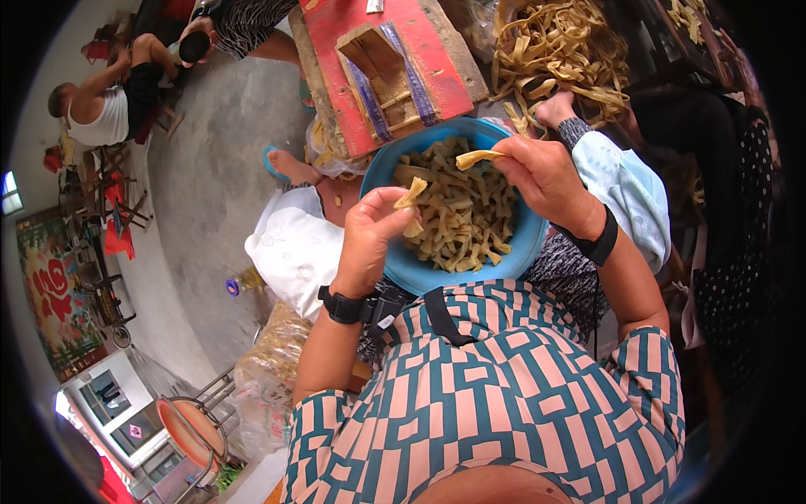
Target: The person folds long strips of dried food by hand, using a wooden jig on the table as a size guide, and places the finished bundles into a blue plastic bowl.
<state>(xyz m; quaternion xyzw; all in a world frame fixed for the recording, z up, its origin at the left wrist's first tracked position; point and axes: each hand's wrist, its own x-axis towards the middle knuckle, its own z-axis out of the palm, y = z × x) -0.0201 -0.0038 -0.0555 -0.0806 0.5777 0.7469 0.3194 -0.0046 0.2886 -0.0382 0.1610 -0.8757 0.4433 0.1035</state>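
Note:
Both my hands are raised over a blue plastic basin point(534, 236) held at my lap. It is heaped with short, knotted-looking yellowish-brown strips point(463, 217). Between the thumb and fingers of my left hand point(376, 233) is a short pale yellow knotted strip point(412, 195), above the basin's left side. My right hand point(544, 176) pinches another yellow strip point(475, 159), whose free end points left over the basin's far part. The two strips are apart. Past the basin, a wooden holder point(387, 82) with purple tape stands on a red board point(447, 63).
Long yellow strips point(560, 50) lie piled beyond my right hand. At the left are a plastic bag of yellowish material point(271, 372), a lidded jar point(245, 281) and a round orange stool point(189, 428). People sit at the upper left; another person in dark clothing is close at the right.

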